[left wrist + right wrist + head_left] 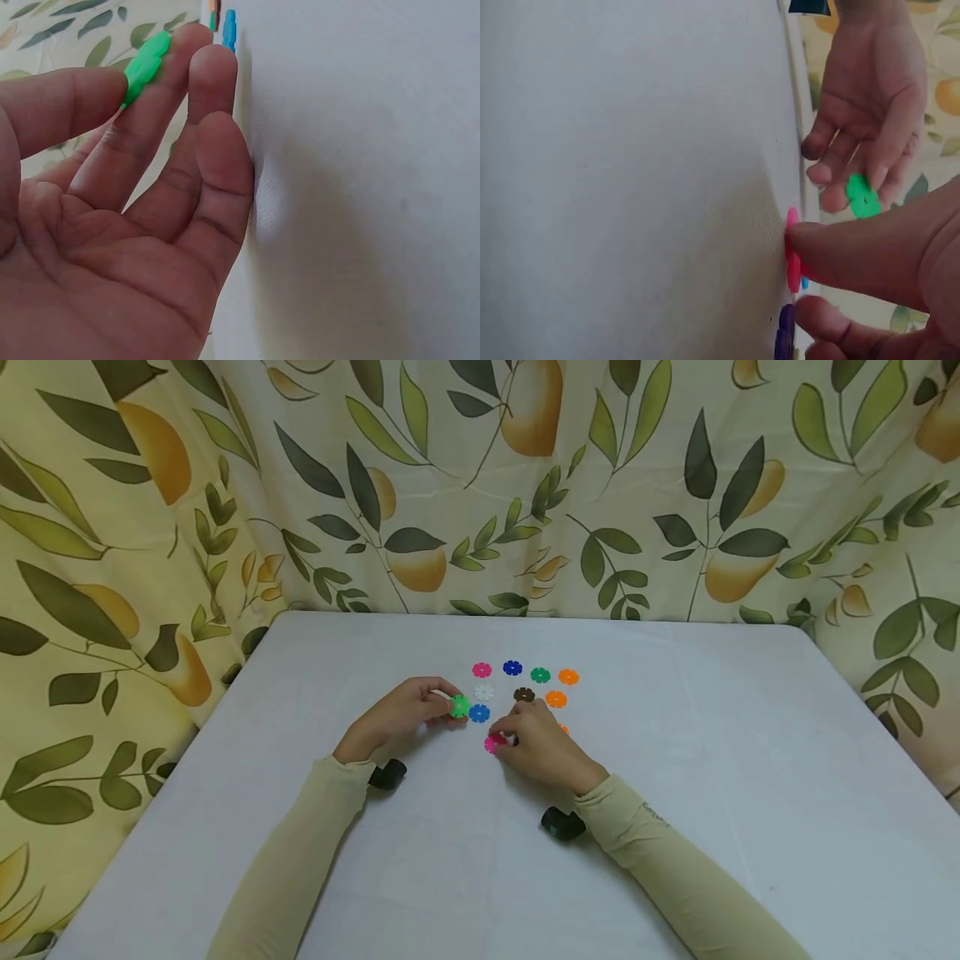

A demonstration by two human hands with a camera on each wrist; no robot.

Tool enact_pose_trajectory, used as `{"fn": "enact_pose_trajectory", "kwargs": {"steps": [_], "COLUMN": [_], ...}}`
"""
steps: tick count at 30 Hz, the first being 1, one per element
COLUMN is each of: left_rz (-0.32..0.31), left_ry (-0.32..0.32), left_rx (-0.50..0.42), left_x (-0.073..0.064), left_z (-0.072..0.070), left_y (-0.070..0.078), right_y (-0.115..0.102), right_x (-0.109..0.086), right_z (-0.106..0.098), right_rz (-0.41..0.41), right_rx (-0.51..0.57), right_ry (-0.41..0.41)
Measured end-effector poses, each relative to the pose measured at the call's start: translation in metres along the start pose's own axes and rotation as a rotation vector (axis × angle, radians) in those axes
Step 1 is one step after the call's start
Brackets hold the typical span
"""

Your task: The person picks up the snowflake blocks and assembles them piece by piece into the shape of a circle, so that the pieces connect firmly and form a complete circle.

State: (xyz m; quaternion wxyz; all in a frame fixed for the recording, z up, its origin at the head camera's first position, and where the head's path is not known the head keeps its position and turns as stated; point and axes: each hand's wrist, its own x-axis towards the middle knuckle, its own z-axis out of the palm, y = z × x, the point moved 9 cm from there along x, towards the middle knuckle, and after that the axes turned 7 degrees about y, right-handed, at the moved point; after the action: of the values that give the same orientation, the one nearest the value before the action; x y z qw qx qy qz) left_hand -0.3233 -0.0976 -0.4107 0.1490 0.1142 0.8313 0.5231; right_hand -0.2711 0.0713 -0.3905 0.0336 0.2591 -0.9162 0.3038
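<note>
My left hand (408, 708) pinches a bright green notched interlocking disc (147, 67) between thumb and index finger, its other fingers loosely bent near the tabletop. A blue disc (479, 713) lies just right of that hand. My right hand (543, 747) has its thumb and index finger at a pink disc (491, 744) low on the table. In the right wrist view the thumb presses on this pink disc (793, 251), seen edge-on; the index fingertip's contact is hidden. A dark purple disc (784, 334) lies beside the right fingers, mostly covered by the hand in the head view.
Beyond the hands lie more discs: pink (482, 670), dark blue (512, 667), dark green (540, 675), white (483, 692), brown (524, 694) and orange ones (568, 677). They rest on a white-covered table (420, 877), with a leaf-patterned curtain (480, 485) behind its far edge.
</note>
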Motion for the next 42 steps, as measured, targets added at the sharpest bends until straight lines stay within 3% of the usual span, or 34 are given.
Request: {"fn": "enact_pose_trajectory", "kwargs": {"steps": [4,10,24,32,42], "left_rz": [-0.008,-0.011,0.027,0.092,0.15], "left_ry": [-0.008,-0.017,-0.051,-0.095,-0.115], "left_rx": [-0.004,-0.01,-0.008,-0.032,-0.013], "left_x": [0.0,0.0,-0.003,0.0,-0.007], "left_z": [0.003,0.007,0.015,0.029,0.043], "left_y": [-0.001,-0.002,0.006,0.013,0.028], "right_y": [0.001,0.003,0.03,0.031,0.026], "right_x": [-0.001,-0.003,-0.007,-0.008,-0.01], "right_z": [-0.001,-0.004,-0.024,-0.03,-0.028], "right_rz": [0.039,0.061,0.223,0.253,0.279], "right_rx": [0.0,0.113,0.329,0.404,0.474], "right_ry": [-0.007,-0.011,0.123,0.143,0.149]}}
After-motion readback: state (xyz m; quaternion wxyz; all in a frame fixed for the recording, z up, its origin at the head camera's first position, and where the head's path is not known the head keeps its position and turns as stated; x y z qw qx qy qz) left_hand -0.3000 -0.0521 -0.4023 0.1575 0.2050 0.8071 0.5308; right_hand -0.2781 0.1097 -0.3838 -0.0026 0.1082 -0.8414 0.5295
